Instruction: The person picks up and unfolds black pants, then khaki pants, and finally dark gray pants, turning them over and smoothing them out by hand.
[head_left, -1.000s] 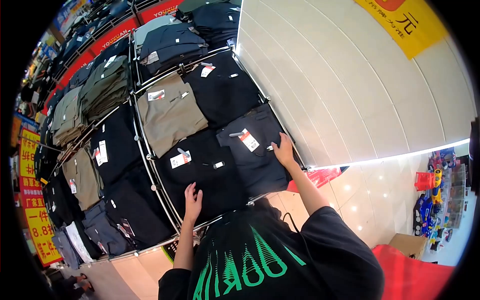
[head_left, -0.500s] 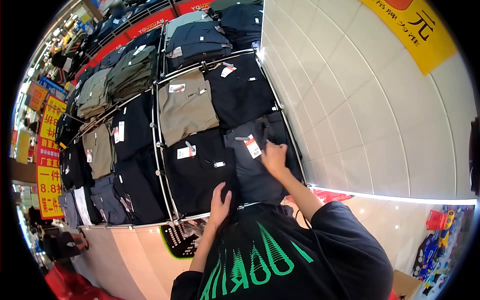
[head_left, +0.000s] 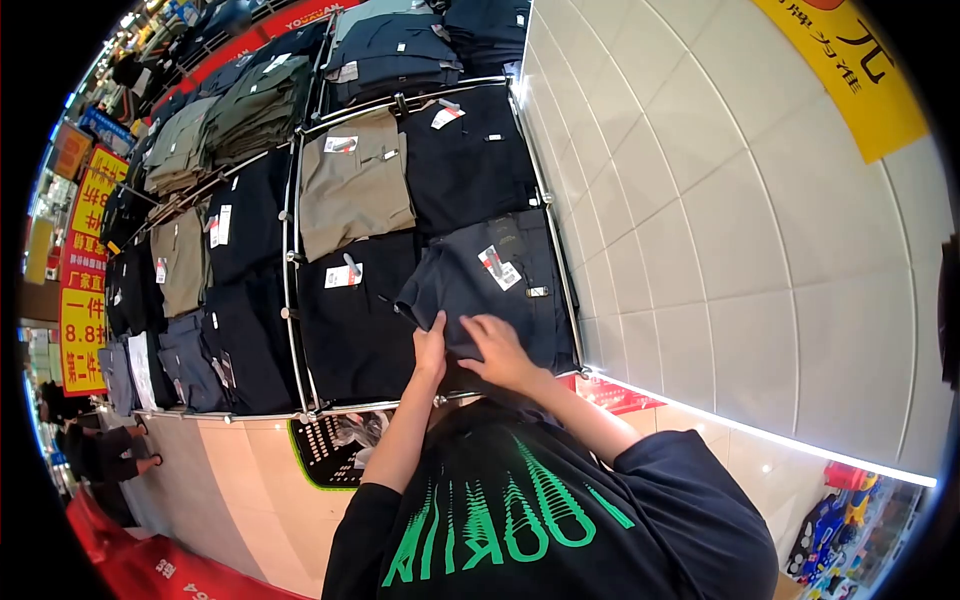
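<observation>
Folded dark grey trousers (head_left: pixel 455 272) lie on the front right of the rack, their left edge lifted and folded over. My left hand (head_left: pixel 430 350) pinches that raised edge between thumb and fingers. Just to its right, my right hand (head_left: pixel 497 352) rests over the near part of the same trousers, fingers spread. A white and red price tag (head_left: pixel 498 268) lies on the cloth, with a small white label (head_left: pixel 538 292) nearby. Left of the grey pair are black trousers (head_left: pixel 350 310) with their own tag (head_left: pixel 344 273).
Khaki trousers (head_left: pixel 352 190) and more black trousers (head_left: pixel 470 150) fill the row behind. A metal rack rail (head_left: pixel 290 250) divides the stacks. To the right rises a tiled wall (head_left: pixel 720 220). A black basket with a green rim (head_left: pixel 320 455) stands on the floor below.
My left hand has taken hold of the grey trousers' edge and lifted it. My right hand has moved from beside the tag down and left, its fingers opening. The view has shifted slightly.
</observation>
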